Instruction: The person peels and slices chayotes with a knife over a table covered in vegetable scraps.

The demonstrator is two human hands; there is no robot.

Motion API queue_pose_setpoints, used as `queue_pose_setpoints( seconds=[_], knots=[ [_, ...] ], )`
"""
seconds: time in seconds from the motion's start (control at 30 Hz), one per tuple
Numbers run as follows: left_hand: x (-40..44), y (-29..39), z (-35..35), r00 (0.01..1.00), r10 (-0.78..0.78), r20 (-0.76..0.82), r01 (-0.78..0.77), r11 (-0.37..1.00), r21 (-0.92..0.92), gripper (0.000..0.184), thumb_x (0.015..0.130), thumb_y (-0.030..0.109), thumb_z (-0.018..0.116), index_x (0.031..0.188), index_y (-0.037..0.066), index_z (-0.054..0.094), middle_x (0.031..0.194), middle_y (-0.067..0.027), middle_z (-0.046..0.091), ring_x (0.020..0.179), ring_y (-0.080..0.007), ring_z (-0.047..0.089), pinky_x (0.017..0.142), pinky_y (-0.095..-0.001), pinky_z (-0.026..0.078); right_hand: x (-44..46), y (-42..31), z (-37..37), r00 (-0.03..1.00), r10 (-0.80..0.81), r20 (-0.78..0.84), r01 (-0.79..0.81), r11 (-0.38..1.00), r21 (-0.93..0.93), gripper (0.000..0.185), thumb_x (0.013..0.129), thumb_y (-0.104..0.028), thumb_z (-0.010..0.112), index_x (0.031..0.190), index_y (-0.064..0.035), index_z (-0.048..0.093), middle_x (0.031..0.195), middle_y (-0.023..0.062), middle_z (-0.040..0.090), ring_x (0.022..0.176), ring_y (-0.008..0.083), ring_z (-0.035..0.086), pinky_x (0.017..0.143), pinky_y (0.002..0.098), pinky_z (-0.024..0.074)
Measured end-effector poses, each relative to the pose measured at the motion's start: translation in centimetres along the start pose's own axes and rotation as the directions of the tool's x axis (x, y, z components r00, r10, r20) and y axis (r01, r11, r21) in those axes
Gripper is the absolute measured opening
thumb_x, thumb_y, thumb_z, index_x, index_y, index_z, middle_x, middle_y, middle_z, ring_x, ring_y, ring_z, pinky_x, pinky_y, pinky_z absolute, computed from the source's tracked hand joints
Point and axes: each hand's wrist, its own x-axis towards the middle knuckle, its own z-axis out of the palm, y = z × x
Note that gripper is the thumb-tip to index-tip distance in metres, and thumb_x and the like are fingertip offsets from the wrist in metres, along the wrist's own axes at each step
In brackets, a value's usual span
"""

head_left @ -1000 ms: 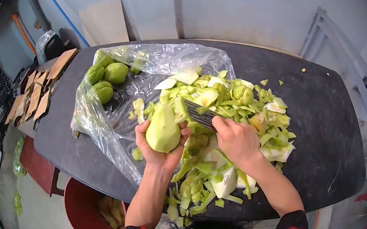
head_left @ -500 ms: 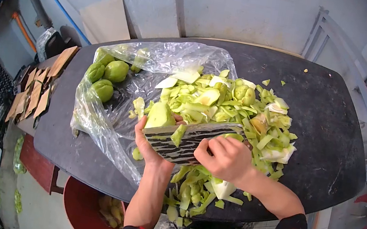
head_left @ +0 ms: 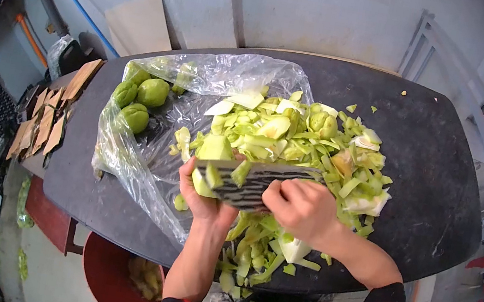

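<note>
Wrapped in my left hand (head_left: 204, 207) is a pale green, peeled-looking chayote (head_left: 215, 148), held upright near the middle of the table. My right hand (head_left: 304, 207) grips a broad cleaver (head_left: 255, 186) with dark, streaky marks on its blade. The blade lies across the front of the chayote and hides part of it. A bit of green peel (head_left: 240, 174) clings to the blade. Beyond and beside my hands spreads a heap of chayote peelings and pieces (head_left: 271, 131). More peelings (head_left: 251, 252) lie between my forearms at the near table edge.
A clear plastic bag (head_left: 150, 183) lies open on the dark table (head_left: 432, 202), with several whole chayotes (head_left: 152, 92) at its left side. Below the table's near edge stands a red bucket (head_left: 99, 274) with scraps inside. A metal railing (head_left: 462, 57) runs along the right.
The cleaver's blade has tilted and shifted slightly right against the chayote, which now shows above and below it. My left hand has moved slightly right.
</note>
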Motion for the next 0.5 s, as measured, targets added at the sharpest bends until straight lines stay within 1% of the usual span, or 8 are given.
queue_pose_setpoints(
  seconds=[0.03,0.1,0.17,0.2,0.23,0.3,0.33,0.5],
  knots=[
    [0.1,0.0,-0.2,0.997,-0.011,0.079,0.007,0.998,0.055,0.053,0.087,0.044,0.051,0.125,0.007,0.059,0.117,-0.0097,0.065,0.107,-0.0268,0.06,0.099,-0.0456,0.044,0.1,-0.3,-0.3,0.999,-0.036,0.016,0.036,0.999,0.0,0.005,0.082,-0.012,0.06,0.083,-0.0095,0.055,0.066,0.0034,0.059,0.057,0.016,0.065,0.047,0.0292,0.0516],
    [-0.4,-0.3,1.1,0.999,-0.025,0.027,0.025,1.0,0.014,0.054,0.086,0.044,0.052,0.124,0.006,0.059,0.114,-0.0109,0.065,0.102,-0.0287,0.061,0.093,-0.0443,0.049,-0.1,0.0,0.3,0.998,-0.058,0.002,0.058,0.998,-0.028,0.005,0.085,-0.012,0.059,0.085,-0.0092,0.055,0.067,0.0046,0.06,0.057,0.0163,0.066,0.046,0.0292,0.052],
    [-0.7,-0.6,3.4,0.967,0.051,-0.25,-0.059,0.998,-0.024,0.054,0.085,0.045,0.053,0.122,0.006,0.059,0.11,-0.0113,0.065,0.097,-0.0292,0.061,0.087,-0.0414,0.05,-0.3,1.8,2.2,0.99,0.127,0.065,-0.127,0.992,-0.015,0.003,0.086,-0.01,0.058,0.087,-0.009,0.055,0.066,0.0058,0.061,0.055,0.0171,0.066,0.044,0.0297,0.0523],
    [-0.3,0.0,0.3,0.998,-0.058,0.026,0.061,0.986,-0.152,0.052,0.084,0.045,0.055,0.121,0.008,0.06,0.11,-0.0098,0.065,0.098,-0.0271,0.06,0.09,-0.0409,0.047,-0.4,2.8,2.2,0.973,0.187,0.137,-0.186,0.982,-0.02,0.003,0.086,-0.008,0.058,0.088,-0.0087,0.056,0.066,0.0063,0.061,0.054,0.0186,0.067,0.043,0.0306,0.0523],
    [-0.3,0.0,0.4,0.998,-0.056,0.036,0.061,0.986,-0.152,0.052,0.084,0.045,0.055,0.121,0.008,0.06,0.11,-0.0098,0.065,0.098,-0.0271,0.06,0.09,-0.0409,0.047,-0.5,3.0,2.0,0.974,0.185,0.129,-0.183,0.983,-0.026,0.003,0.086,-0.008,0.058,0.088,-0.0087,0.056,0.066,0.0063,0.061,0.054,0.0186,0.067,0.043,0.0306,0.0523],
    [-0.3,-0.2,0.9,0.999,-0.032,0.029,0.034,0.997,-0.074,0.051,0.083,0.045,0.057,0.12,0.009,0.061,0.11,-0.0083,0.065,0.098,-0.0234,0.059,0.091,-0.0401,0.045,-0.6,3.1,1.7,0.982,0.176,0.066,-0.175,0.984,-0.023,0.005,0.085,-0.006,0.058,0.088,-0.0086,0.056,0.064,0.0056,0.061,0.053,0.0198,0.066,0.043,0.0319,0.0526],
    [-0.7,-0.5,2.3,0.987,0.014,-0.157,-0.019,0.999,-0.028,0.049,0.086,0.045,0.055,0.12,0.01,0.062,0.112,-0.009,0.065,0.103,-0.0245,0.06,0.094,-0.0409,0.046,-0.5,2.7,1.3,0.985,0.159,0.065,-0.159,0.987,-0.012,0.006,0.083,-0.006,0.059,0.088,-0.0088,0.056,0.065,0.0049,0.06,0.055,0.0197,0.067,0.045,0.0316,0.0529],
    [0.5,-0.1,0.6,0.983,-0.018,-0.185,0.021,1.0,0.014,0.049,0.097,0.041,0.042,0.123,0.004,0.06,0.117,-0.0138,0.064,0.109,-0.0294,0.06,0.099,-0.0428,0.047,-0.2,0.9,0.6,1.0,0.007,-0.01,-0.007,1.0,0.002,0.008,0.078,-0.01,0.06,0.085,-0.0088,0.056,0.065,0.0004,0.054,0.056,0.0143,0.061,0.049,0.0277,0.0503]
  ],
)
